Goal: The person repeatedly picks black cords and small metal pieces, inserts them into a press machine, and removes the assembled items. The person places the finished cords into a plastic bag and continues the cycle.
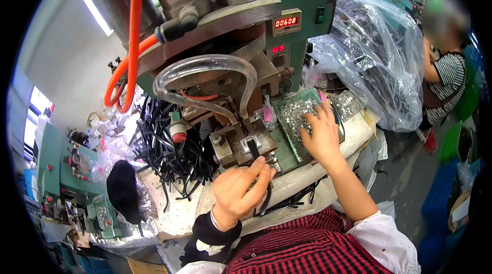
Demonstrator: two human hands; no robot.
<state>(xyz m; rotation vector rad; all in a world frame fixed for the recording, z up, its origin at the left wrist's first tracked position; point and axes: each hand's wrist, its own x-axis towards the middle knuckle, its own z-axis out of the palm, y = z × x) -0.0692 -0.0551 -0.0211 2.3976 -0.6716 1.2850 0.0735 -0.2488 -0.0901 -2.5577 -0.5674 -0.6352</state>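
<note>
Black strip [253, 149] is lying on the metal block [235, 151], long axis pointing away from the nearer left hand [237, 190] pinching its near end, while the right hand [322, 139], fingers spread, is hanging over metal pieces [295, 112] in the green tray [292, 146].

I see green on the press [310, 30] and on the tray [293, 146], whose small metal pieces [297, 116] glint silver. The strip [253, 148] in the press is black, as are the heaped strips [156, 133]. My feed shows an orange hose [135, 33], a red button [179, 137], glowing red digits [285, 22], a red-and-black checked apron [297, 248] and, farther off, a black-and-white striped top [452, 74].
</note>
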